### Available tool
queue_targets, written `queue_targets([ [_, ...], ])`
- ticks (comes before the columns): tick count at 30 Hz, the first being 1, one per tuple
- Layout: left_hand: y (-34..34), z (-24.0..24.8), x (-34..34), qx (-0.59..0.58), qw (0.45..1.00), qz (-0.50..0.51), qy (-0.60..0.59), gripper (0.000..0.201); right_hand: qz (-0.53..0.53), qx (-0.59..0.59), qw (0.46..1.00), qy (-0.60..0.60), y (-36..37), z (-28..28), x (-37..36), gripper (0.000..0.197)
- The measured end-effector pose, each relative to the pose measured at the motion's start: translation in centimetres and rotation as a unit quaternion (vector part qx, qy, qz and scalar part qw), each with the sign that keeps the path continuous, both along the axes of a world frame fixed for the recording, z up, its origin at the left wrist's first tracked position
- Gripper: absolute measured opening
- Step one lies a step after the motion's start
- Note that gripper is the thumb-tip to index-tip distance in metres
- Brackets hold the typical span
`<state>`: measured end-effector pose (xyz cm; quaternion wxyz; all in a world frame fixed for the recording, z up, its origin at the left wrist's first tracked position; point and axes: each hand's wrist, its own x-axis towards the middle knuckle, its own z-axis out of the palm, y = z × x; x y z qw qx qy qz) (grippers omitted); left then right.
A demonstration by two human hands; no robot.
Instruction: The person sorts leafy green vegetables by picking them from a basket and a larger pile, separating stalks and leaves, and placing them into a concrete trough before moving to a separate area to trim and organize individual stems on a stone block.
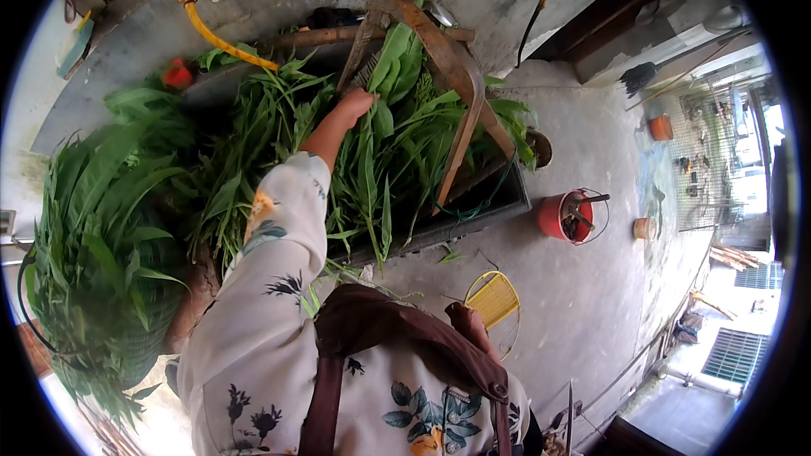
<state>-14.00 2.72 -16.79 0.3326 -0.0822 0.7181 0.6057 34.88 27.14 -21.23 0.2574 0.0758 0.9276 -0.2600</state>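
Toward the trough [500,213]'s far edge, your left hand [356,105] touches piled leaves [365,165], right hand [471,324] apart, grips unclear; basket [156,308] still loaded.

Nope, can't make out any readable text, labels, numbers or signs anywhere in this one, sorry folks.
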Motion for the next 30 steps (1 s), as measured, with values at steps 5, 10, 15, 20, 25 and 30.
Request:
queue_targets([
  [5, 4.0, -2.7, -1.2, -0.103, 0.991, -0.062, 0.058, 0.039, 0.008, 0.013, 1.0, 0.016, 0.3, -0.5, 1.1, 0.015],
  [10, 5.1, 4.5, 1.4, -0.087, 0.993, 0.022, 0.074, 0.039, -0.065, -0.016, 0.997, -0.03, 0.3, 3.2, 0.7, 0.014],
  [15, -0.6, 9.1, 7.5, 0.153, 0.954, 0.233, 0.11, 0.037, -0.152, -0.082, 0.985, -0.001, -1.0, 7.8, -4.6, 0.016],
  [20, 1.1, 11.1, 19.9, 0.144, 0.955, 0.161, 0.201, 0.031, -0.036, -0.15, 0.965, 0.21, -7.2, 17.6, -15.9, 0.035],
  [25, -0.3, 14.3, 22.1, 0.266, 0.912, 0.131, 0.282, 0.027, 0.141, -0.103, 0.949, 0.261, -9.3, 12.3, -22.4, 0.051],
  [30, -5.0, 14.6, 20.3, 0.311, 0.912, 0.215, 0.16, 0.025, 0.211, -0.128, 0.926, 0.287, -12.9, 11.9, -24.2, 0.056],
])
